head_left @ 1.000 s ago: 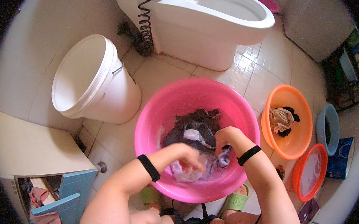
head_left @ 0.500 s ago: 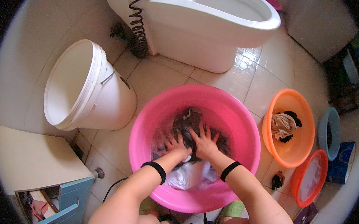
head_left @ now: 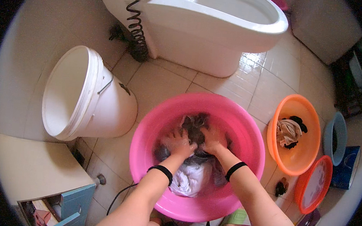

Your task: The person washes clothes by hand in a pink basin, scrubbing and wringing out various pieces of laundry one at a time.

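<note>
Dark cloth [head_left: 195, 132] lies between the left hand [head_left: 178, 144] and right hand [head_left: 213, 139]. Left fingers are spread; right fingers' hold I cannot tell.

Moderate, soft indoor light, white glare on the floor tiles [head_left: 251, 61] beside the toilet [head_left: 202, 43], my left hand [head_left: 178, 144] and my right hand [head_left: 213, 140] slightly blurred, straight edges bowed, corners black.
</note>
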`<state>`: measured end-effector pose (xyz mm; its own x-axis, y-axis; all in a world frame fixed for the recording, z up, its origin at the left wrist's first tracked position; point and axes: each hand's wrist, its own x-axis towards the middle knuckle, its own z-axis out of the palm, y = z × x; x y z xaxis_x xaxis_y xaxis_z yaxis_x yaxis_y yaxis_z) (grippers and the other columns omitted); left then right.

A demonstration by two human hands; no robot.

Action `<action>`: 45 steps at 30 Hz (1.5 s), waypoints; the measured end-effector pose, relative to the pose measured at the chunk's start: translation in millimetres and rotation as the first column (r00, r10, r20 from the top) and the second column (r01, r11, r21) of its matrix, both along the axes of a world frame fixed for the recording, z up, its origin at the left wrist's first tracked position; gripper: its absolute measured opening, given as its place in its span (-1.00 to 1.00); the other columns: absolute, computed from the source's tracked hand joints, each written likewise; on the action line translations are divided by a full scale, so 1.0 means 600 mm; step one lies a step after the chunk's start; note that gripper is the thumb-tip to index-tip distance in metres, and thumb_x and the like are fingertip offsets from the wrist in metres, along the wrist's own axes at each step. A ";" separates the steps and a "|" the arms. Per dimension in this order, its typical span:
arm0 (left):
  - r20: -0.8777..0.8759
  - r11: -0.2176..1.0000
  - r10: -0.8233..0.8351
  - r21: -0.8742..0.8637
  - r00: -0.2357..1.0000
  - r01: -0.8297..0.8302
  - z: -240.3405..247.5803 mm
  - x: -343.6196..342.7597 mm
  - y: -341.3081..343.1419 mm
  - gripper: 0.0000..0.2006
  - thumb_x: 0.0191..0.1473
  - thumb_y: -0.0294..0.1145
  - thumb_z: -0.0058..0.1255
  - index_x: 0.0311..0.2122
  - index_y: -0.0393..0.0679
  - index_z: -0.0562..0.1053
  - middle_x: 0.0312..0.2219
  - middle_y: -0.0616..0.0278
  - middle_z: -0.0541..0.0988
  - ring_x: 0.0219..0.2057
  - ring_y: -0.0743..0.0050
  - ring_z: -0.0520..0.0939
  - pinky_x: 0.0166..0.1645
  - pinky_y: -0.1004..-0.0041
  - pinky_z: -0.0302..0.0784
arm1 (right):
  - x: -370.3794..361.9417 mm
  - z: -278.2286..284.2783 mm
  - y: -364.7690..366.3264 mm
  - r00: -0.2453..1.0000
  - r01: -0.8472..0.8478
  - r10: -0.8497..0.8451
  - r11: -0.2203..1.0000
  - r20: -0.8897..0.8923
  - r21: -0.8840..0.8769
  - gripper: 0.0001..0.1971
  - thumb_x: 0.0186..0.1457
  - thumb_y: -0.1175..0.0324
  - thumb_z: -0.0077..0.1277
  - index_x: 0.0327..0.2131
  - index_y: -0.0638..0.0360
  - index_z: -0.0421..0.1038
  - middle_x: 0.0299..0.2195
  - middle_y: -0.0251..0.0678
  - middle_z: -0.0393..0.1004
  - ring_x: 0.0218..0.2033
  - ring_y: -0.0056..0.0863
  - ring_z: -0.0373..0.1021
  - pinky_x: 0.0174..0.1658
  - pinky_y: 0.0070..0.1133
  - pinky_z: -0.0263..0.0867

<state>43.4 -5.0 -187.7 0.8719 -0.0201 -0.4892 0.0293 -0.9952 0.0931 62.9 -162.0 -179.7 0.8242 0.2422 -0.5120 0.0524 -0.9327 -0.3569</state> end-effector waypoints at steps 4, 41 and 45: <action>-0.303 0.588 0.446 -0.610 0.842 -0.531 -0.112 0.065 0.068 0.03 -0.17 0.28 0.01 0.27 -0.21 -0.05 0.25 -0.17 -0.07 0.24 -0.09 0.07 0.24 0.03 -0.02 | -0.025 -0.030 0.052 0.707 0.689 -0.556 0.405 -0.437 0.601 -0.37 -0.25 0.42 0.13 0.02 0.14 0.25 -0.16 -0.12 0.43 -0.15 -0.24 0.39 -0.09 -0.43 0.33; -0.153 0.996 0.042 -0.075 0.987 -0.054 -0.060 -0.040 0.002 -0.05 -0.09 0.33 -0.10 0.30 0.26 -0.28 0.27 -0.12 -0.32 0.23 -0.47 -0.25 0.09 -0.50 -0.30 | -0.033 -0.007 0.045 0.992 0.099 -0.119 0.946 -0.045 -0.308 -0.30 0.03 -0.19 -0.17 0.22 -0.22 0.04 0.30 -0.19 -0.19 0.32 -0.07 -0.39 0.12 0.28 -0.51; -0.244 0.936 0.174 -0.259 0.954 -0.237 -0.003 -0.021 -0.013 -0.11 -0.06 0.32 -0.10 0.29 0.10 -0.06 0.28 -0.08 -0.23 0.26 -0.35 -0.21 0.19 -0.32 -0.29 | -0.022 -0.013 0.012 0.967 0.250 -0.234 0.950 0.104 -0.188 -0.39 -0.02 -0.06 -0.02 0.09 -0.07 0.19 0.14 0.03 0.15 0.17 0.00 0.09 0.12 -0.02 0.02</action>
